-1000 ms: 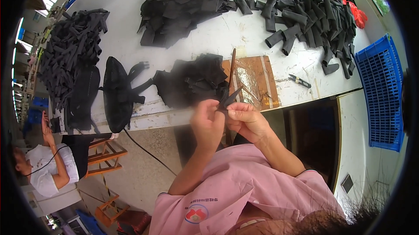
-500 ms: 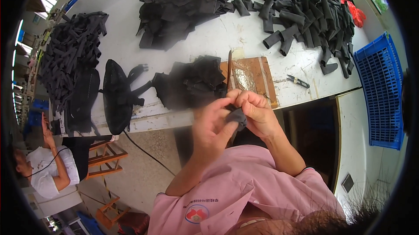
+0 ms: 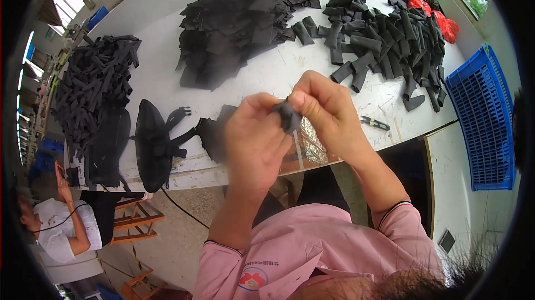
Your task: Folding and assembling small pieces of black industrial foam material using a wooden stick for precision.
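Note:
Above the table's near edge, a small dark grey fabric piece (image 3: 288,117) is bunched between my two hands. My left hand (image 3: 253,138) grips it from the left, its fingers curled and its back smeared a little by motion. From the other side, my right hand (image 3: 329,113) pinches the top of the piece between thumb and fingers. Both hands partly cover the cloth, so its full shape is hidden. Behind my left hand lies a pile of black fabric pieces (image 3: 209,138), mostly covered. A brown board with a shiny clear surface (image 3: 312,144) shows below my hands.
Flat black cloth pieces (image 3: 228,27) are heaped at the back, rolled fabric tubes (image 3: 401,38) at the right, narrow strips (image 3: 95,83) at the left. Thread snips (image 3: 375,123) lie near a blue crate (image 3: 482,116). A black strapped pouch (image 3: 152,144) lies left. Another person (image 3: 64,216) sits far left.
Both hands have risen away from my body, carrying the fabric piece up over the table. They now cover much of the nearby fabric pile and the board. The view has shifted slightly.

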Demonstrator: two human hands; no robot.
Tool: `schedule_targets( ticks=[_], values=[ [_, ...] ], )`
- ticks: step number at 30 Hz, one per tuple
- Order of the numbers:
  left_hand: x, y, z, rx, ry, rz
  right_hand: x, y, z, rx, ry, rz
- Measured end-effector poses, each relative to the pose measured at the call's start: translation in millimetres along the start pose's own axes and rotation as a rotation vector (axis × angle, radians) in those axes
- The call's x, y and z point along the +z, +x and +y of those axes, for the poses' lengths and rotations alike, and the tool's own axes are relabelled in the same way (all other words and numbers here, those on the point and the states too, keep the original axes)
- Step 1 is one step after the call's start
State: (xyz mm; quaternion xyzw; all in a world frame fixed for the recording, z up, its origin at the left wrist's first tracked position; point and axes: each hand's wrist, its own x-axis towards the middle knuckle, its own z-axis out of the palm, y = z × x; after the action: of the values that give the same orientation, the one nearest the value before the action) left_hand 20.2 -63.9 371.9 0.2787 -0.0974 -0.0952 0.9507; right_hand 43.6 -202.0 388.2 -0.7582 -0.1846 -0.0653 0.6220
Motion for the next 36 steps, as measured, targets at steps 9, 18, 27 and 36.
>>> schedule_targets(
  ticks=[9,18,27,36],
  values=[
    [-71.7,24.2,-31.9,-0.384,-0.625,0.171,-1.8,7.3,85.5,0.576,0.671,-0.259],
    [-19.8,7.1,-34.7,0.031,0.454,0.197,-2.0,6.3,90.6,0.302,0.594,-0.325],
    [-42.0,17.6,-40.5,0.513,1.090,0.242,6.9,0.7,115.5,0.392,0.440,-0.250],
    [-42.0,13.2,-29.7,0.481,0.812,0.315,-11.0,4.3,44.1,-0.340,-0.693,-0.197]
  ],
)
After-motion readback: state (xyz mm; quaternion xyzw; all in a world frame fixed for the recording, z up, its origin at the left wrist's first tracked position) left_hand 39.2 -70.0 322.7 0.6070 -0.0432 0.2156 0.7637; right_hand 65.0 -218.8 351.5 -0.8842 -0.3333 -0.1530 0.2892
